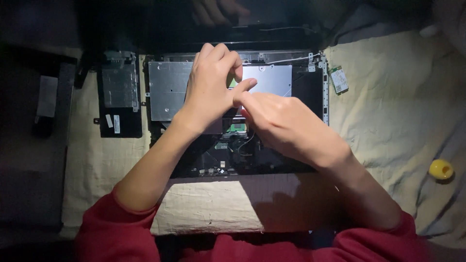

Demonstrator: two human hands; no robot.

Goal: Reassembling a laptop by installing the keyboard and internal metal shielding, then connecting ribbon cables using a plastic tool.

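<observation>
Both hands over the opened laptop (310, 97), mid-teardown by the look of it: left hand (211, 90) curled w/ thumb + finger pinching at something small, can't tell what; right hand (281, 123) loosely closed, fingertip touching the left's. Next calls for a fine, steady pull. Metal plate (167, 90) lies right under the hands, centre; green board (236, 127) just near of them
</observation>
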